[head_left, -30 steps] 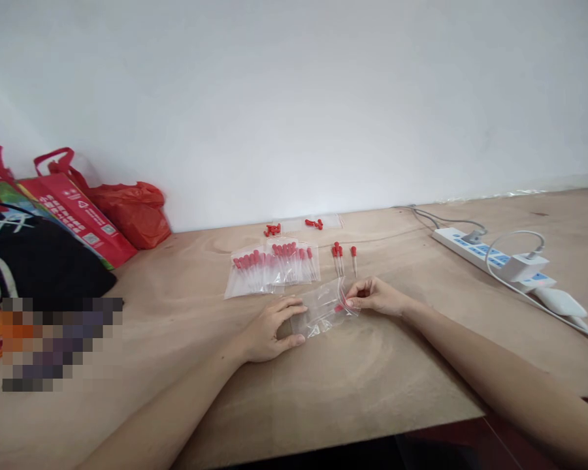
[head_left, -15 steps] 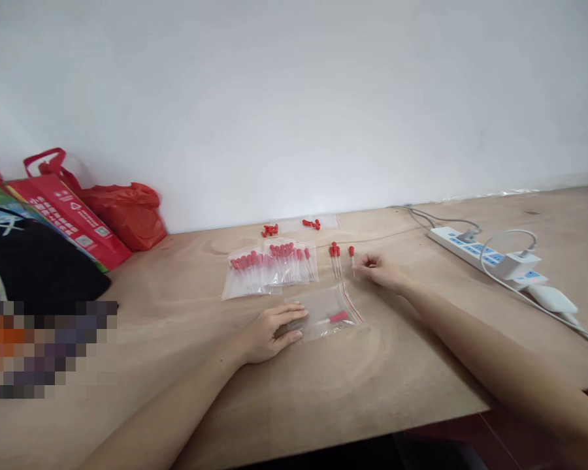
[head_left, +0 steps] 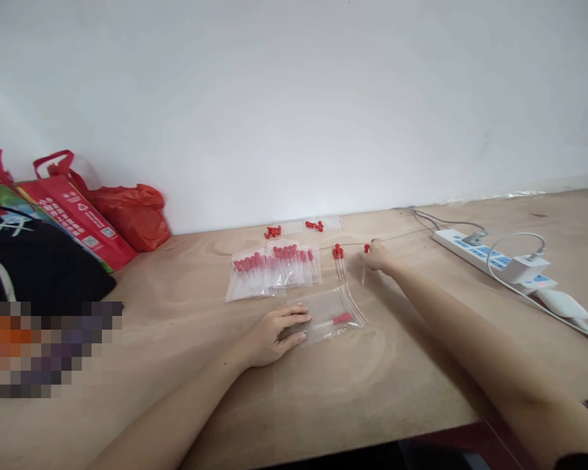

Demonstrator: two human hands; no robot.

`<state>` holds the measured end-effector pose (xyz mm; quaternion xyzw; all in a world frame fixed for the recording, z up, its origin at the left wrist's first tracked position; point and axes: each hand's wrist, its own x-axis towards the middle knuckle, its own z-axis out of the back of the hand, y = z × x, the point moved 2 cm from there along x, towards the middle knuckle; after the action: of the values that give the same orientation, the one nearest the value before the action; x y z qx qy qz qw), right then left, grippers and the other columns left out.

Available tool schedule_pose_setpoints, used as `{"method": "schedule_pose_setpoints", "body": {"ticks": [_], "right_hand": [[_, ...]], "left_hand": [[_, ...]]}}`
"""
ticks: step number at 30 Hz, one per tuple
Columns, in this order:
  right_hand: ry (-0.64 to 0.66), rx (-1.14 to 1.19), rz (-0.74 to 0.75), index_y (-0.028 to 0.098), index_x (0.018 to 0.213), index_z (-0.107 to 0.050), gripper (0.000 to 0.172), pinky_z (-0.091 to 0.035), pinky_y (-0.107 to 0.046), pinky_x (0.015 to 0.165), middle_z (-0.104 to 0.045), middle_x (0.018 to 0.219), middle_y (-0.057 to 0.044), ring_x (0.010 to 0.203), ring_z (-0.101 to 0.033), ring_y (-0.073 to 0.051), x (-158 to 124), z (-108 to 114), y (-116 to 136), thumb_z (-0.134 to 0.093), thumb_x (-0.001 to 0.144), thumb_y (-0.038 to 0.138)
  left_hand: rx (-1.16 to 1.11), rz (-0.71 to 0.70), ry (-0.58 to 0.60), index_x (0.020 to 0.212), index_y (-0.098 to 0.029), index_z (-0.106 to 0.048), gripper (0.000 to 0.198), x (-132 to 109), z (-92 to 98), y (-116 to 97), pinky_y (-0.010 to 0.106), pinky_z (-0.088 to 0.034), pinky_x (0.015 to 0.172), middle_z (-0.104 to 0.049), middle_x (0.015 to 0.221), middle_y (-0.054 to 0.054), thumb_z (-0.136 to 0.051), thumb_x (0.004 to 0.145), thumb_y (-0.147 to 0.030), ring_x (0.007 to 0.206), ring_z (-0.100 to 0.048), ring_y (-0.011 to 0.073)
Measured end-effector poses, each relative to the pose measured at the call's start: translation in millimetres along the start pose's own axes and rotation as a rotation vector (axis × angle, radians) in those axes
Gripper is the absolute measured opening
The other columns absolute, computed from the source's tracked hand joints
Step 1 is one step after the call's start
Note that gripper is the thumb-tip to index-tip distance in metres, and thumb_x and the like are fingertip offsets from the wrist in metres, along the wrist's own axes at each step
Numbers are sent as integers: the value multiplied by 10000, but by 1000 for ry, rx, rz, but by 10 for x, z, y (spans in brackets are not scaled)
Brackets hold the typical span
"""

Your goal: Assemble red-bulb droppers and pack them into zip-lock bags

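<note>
My left hand [head_left: 277, 334] lies on the near end of a clear zip bag [head_left: 323, 303], fingers spread and flat. Inside that bag, near its red-edged mouth, is a dropper with a red bulb [head_left: 343, 318]. Farther right, my right hand [head_left: 379, 256] is pinched on another glass dropper [head_left: 366, 249], its red bulb showing beside the fingertips and its thin tube pointing down toward me. Loose droppers [head_left: 339, 252] lie just left of it. Beyond my left hand, overlapping zip bags [head_left: 245, 287] hold several red-bulbed droppers.
Loose red bulbs [head_left: 273, 232] and a further clear bag [head_left: 294, 227] with red bulbs lie by the wall. A white power strip [head_left: 470, 251] with a charger [head_left: 524, 266] and cables is at right. Red bags [head_left: 132, 215] and a black bag [head_left: 53, 274] stand at left.
My right hand has moved slightly up and away from me and has closed on the single dropper, which has shifted right of the other loose ones. My left hand stays on the bag.
</note>
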<state>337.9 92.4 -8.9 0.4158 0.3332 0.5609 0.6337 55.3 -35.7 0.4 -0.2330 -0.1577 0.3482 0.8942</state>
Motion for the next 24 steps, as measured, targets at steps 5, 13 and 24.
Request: {"method": "schedule_pose_setpoints", "body": {"ticks": [5, 13, 24], "right_hand": [[-42, 179, -45, 171, 1163, -238, 504, -415, -228, 417, -444, 542, 60, 434, -480, -110, -433, 104, -91, -481, 722, 162], [6, 545, -96, 225, 993, -319, 417, -482, -251, 489, -495, 619, 38, 524, -531, -116, -931, -137, -79, -592, 681, 263], [-47, 425, 62, 228, 1029, -349, 462, -486, -287, 533, -480, 655, 32, 551, -525, -124, -937, -46, -49, -584, 668, 395]], "left_hand": [[17, 23, -3, 1127, -236, -533, 324, 18, 15, -23, 371, -362, 969, -490, 1243, 40, -465, 824, -328, 1157, -433, 189], [65, 68, 4, 1233, -241, -411, 421, 9, 22, -32, 377, -329, 992, -455, 1279, 31, -447, 831, -365, 1198, -383, 180], [59, 112, 11, 1249, -269, -384, 444, -2, 25, -25, 402, -323, 986, -425, 1306, 24, -443, 827, -393, 1200, -381, 206]]}}
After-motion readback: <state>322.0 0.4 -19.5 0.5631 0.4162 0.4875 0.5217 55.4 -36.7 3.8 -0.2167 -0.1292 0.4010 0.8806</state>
